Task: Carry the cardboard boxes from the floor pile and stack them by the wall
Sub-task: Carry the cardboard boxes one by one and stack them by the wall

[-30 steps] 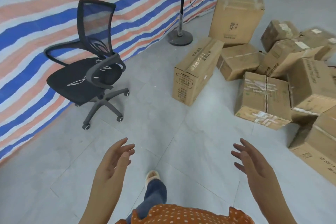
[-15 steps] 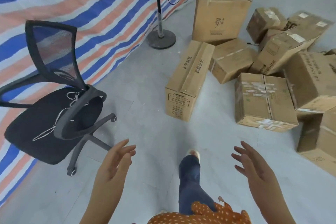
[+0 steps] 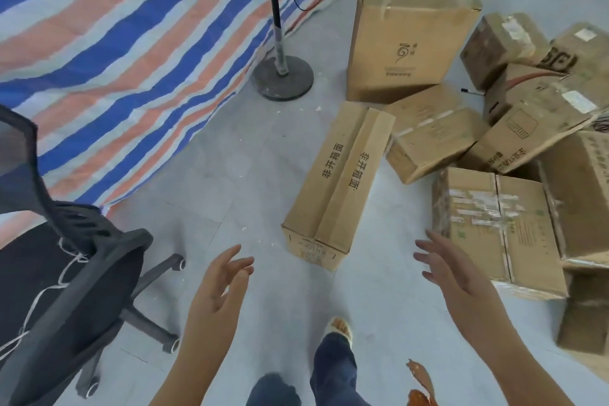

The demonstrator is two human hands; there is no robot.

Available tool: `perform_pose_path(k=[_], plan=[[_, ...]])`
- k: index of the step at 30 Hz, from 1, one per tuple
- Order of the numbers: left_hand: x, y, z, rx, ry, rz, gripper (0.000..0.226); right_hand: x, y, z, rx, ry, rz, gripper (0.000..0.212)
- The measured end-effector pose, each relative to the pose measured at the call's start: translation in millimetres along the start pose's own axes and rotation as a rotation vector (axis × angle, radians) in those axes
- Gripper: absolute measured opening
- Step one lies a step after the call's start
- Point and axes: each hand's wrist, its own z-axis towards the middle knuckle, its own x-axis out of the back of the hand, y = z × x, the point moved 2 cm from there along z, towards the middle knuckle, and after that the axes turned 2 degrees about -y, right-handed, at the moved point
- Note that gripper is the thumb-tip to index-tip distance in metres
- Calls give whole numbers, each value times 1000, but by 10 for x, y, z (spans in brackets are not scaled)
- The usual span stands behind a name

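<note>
Both hands are empty, fingers spread and loosely extended: the left hand (image 3: 224, 277) hangs just short of the long box (image 3: 339, 181) at its near left, the right hand (image 3: 451, 270) just short of it at its near right. This looks like the reach-in before a lift, and the next move likely calls for one palm on each long side. The long box lies flat on the floor, tan, seamed lengthwise with printed characters, with the box pile (image 3: 494, 128) beyond and to its right.

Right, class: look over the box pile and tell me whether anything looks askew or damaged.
Yes. The pile is jumbled: several boxes lie tilted against each other. The taped box carries torn, peeling labels, and the tall box has ragged tape on its top flaps.
</note>
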Motion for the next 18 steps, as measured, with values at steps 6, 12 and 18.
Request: perform_pose_path(k=[6, 12, 18], plan=[[-418, -888, 1512, 189, -78, 69, 24, -594, 1015, 1280, -248, 21, -13, 26], [-1158, -2354, 2952, 359, -169, 213, 40, -1485, 2528, 2177, -522, 111, 106, 53], [-1593, -3049, 3496, 354, -258, 107, 34, -2020, 3162, 2524, -532, 82, 151, 55]])
